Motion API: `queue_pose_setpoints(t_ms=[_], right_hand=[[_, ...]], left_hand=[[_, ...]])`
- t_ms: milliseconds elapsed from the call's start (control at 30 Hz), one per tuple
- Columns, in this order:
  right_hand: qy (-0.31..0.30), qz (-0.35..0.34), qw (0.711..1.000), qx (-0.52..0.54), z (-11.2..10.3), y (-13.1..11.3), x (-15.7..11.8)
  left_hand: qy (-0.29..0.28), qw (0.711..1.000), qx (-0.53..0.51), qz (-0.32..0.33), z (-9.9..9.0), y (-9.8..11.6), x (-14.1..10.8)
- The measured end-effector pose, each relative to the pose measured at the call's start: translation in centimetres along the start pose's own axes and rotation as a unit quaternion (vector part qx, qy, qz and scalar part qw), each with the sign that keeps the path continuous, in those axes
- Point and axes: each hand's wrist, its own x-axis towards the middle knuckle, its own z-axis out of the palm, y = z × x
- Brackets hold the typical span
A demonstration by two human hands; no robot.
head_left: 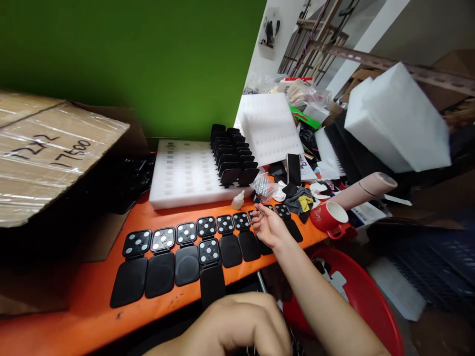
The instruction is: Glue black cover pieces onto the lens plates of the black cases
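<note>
My left hand [245,324] is large at the bottom centre, its fingers curled closed; what they hold, if anything, is hidden. Just beyond it, a black hinged piece [209,250] with silver dots has its flap [212,284] reaching past the table's front edge. My right hand [267,226] hovers over the right part of a row of similar pieces, with loosely bent fingers apart and nothing seen between them. Dotted plates such as this one [163,239] lie above plain black flaps [159,274] on the orange table [148,321].
Behind the row, a white foam block [185,178] holds upright black pieces [226,158]. A small white bottle [238,200] stands before it. Rightward are a phone [293,169], cloths, a red mug [328,217] and a pink flask [361,190]. A cardboard box [48,148] is at left, a red tub [374,291] below.
</note>
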Motion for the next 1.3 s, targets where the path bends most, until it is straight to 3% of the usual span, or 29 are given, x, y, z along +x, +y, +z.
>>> queue_pose_setpoints(t_ms=[67,133,167,200,300,533,633,767,867,1033,1133,1200,1300], right_hand=[[0.002,-0.064,0.997,-0.032,-1.3,0.0,-0.7],[0.005,-0.121,0.990,-0.070,-2.8,0.1,-1.2],[0.003,-0.140,0.986,-0.089,-3.5,0.2,-1.4],[0.001,-0.155,0.982,-0.106,-4.1,0.4,-1.6],[-0.008,-0.189,0.969,-0.161,-5.1,1.1,-1.9],[-0.044,-0.246,0.920,-0.302,-3.7,3.1,-2.1],[-0.057,-0.255,0.907,-0.329,-3.1,3.9,-2.2],[-0.059,-0.264,0.881,-0.388,-3.3,4.6,-2.4],[-0.028,-0.312,0.825,-0.470,-4.2,3.7,-2.1],[0.067,-0.413,0.665,-0.618,-5.7,-0.8,0.5],[0.100,-0.428,0.582,-0.685,-5.0,-2.7,2.7],[0.126,-0.415,0.540,-0.721,-3.7,-2.8,3.9],[0.149,-0.393,0.510,-0.751,-2.0,-2.1,4.5]], left_hand=[[-0.012,0.998,0.052,0.033,-0.9,-0.7,-0.4],[0.011,0.984,0.175,-0.006,-1.8,-1.8,-1.8],[0.037,0.968,0.245,-0.048,-2.2,-2.4,-2.8],[0.074,0.947,0.309,-0.045,-2.6,-3.2,-3.7],[0.105,0.894,0.436,-0.015,-3.2,-5.6,-6.1],[0.022,0.774,0.633,0.005,-2.8,-9.6,-7.5],[-0.003,0.743,0.669,0.008,-2.5,-10.3,-7.3],[0.005,0.716,0.697,0.030,-2.4,-10.8,-7.1],[0.022,0.705,0.706,0.068,-2.7,-11.2,-7.0],[0.037,0.686,0.717,0.116,-3.2,-11.4,-6.5],[0.045,0.677,0.723,0.126,-3.3,-11.4,-6.3],[0.046,0.674,0.726,0.128,-3.3,-11.5,-6.4],[0.044,0.671,0.729,0.130,-3.3,-11.8,-6.6]])
